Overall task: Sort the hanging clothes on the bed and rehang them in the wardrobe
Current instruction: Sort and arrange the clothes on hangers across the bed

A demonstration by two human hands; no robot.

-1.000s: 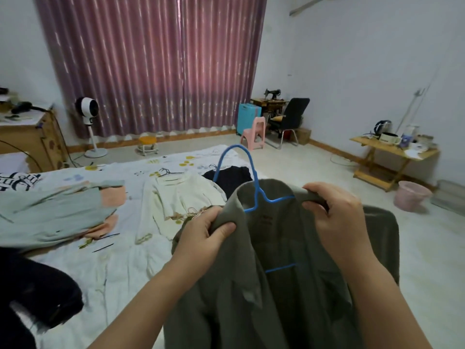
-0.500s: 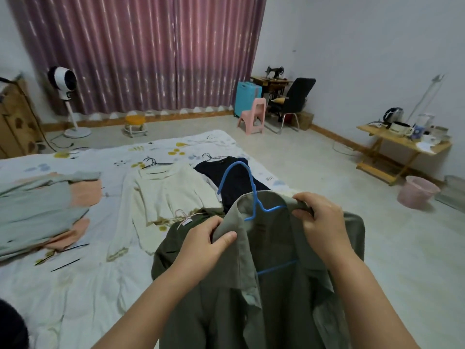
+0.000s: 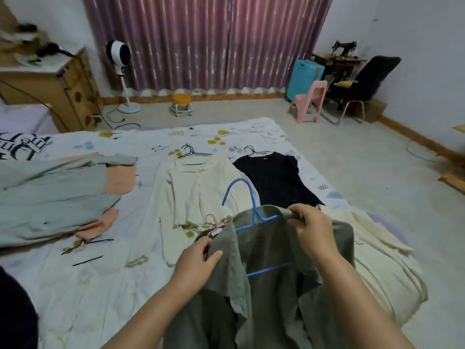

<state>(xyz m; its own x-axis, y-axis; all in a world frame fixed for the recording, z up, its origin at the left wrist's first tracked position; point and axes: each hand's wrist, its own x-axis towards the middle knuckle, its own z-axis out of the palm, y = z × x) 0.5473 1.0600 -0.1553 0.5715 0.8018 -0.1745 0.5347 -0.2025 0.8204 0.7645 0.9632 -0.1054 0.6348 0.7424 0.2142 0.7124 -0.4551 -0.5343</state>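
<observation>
An olive green shirt (image 3: 274, 293) hangs on a blue hanger (image 3: 247, 197) in front of me, over the bed's near edge. My left hand (image 3: 195, 263) pinches its left collar and shoulder. My right hand (image 3: 313, 229) grips the right shoulder over the hanger's arm. On the bed (image 3: 83, 285) lie a cream blouse (image 3: 193, 192) and a black top (image 3: 275, 178), each on a dark hanger. A grey-green garment with peach parts (image 3: 52, 197) lies at the left, and another cream garment (image 3: 377, 255) at the right edge.
A wooden cabinet (image 3: 68, 89) and a standing fan (image 3: 120, 56) are at the back left. Purple curtains (image 3: 206, 41) cover the far wall. A small yellow stool (image 3: 181, 104), pink chair (image 3: 310, 103), blue case (image 3: 303, 76) and black chair (image 3: 364, 81) stand on the floor beyond the bed.
The view has swung left and down towards the bed. The green shirt on its hanger has come lower, closer to the bed. Both hands keep their hold on its shoulders.
</observation>
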